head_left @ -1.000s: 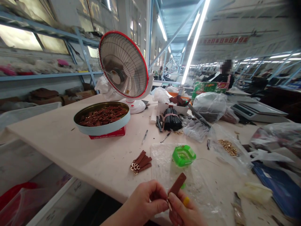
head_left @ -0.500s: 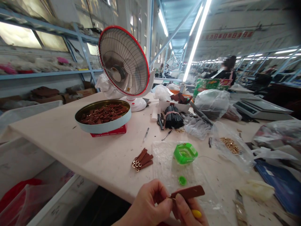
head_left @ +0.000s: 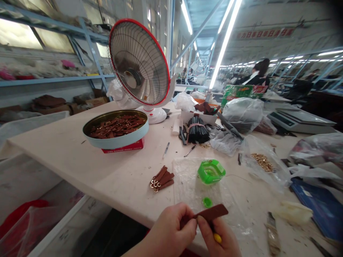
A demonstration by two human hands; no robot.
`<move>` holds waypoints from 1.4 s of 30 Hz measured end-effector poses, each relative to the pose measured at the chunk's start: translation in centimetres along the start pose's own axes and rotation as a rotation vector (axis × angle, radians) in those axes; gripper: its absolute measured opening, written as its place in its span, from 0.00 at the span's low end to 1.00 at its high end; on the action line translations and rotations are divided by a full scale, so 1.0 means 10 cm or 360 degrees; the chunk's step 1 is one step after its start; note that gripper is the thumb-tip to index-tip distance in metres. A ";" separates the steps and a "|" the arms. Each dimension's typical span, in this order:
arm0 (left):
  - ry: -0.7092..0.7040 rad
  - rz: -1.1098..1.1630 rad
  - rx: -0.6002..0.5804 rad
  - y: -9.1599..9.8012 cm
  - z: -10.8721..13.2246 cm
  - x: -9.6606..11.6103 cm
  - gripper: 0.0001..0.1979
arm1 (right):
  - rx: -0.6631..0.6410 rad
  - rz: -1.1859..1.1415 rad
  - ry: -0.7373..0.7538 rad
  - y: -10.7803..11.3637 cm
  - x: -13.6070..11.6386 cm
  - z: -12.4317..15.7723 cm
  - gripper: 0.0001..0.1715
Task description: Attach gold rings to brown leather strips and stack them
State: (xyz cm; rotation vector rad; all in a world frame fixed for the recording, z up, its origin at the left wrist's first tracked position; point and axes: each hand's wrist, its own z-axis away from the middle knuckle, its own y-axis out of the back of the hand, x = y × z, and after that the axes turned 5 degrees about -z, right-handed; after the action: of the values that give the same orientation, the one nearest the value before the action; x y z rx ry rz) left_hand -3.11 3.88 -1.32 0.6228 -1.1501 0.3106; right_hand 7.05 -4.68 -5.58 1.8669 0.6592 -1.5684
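Observation:
My left hand (head_left: 175, 228) is closed on the near end of a brown leather strip (head_left: 211, 213), thumb and forefinger pinched together. My right hand (head_left: 219, 237) grips the same strip from the other side, its thumb pressed against it. Something with a rounded yellow end (head_left: 217, 238) pokes out between the right fingers; the rest of it is hidden. Just beyond the hands lie a small green cap (head_left: 207, 202) and a green plastic tub (head_left: 211, 172) on a clear plastic sheet (head_left: 184, 178). Left of these rests a small pile of brown leather tabs (head_left: 162, 177) with metal rings.
A round tin (head_left: 118, 142) full of brown tabs stands on a red box (head_left: 124, 146), before a fan heater (head_left: 139, 64). Further right are bundled black strips (head_left: 197, 130), gold hardware (head_left: 262, 162) on plastic, a scale (head_left: 300, 119), a taped blade-like tool (head_left: 272, 233) and a blue folder (head_left: 318, 207).
The strip's free end has shifted slightly left and tilted up a little more. Both hands keep their hold on it. The view has tipped slightly.

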 end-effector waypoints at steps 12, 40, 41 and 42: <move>0.0207 0.0517 -0.0022 -0.18 -0.51 -0.28 0.08 | 0.0419 -0.0037 -0.0184 0.56 0.39 -0.57 0.24; 0.0239 0.0628 -0.0144 -0.22 -0.22 0.02 0.14 | 0.0281 -0.1236 -0.0160 0.34 -0.12 -0.28 0.23; 0.0230 0.0609 -0.0137 -0.23 -0.20 0.02 0.14 | 0.0254 -0.1200 -0.0156 0.33 -0.12 -0.26 0.23; 0.0221 0.0588 -0.0122 -0.24 -0.19 0.01 0.13 | 0.0224 -0.1171 -0.0163 0.33 -0.12 -0.25 0.24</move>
State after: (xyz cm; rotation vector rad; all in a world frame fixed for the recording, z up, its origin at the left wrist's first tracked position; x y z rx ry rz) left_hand -0.38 3.15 -2.46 0.3129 -1.1341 0.6121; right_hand 10.88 -5.17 -3.70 1.7127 1.3176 -2.1881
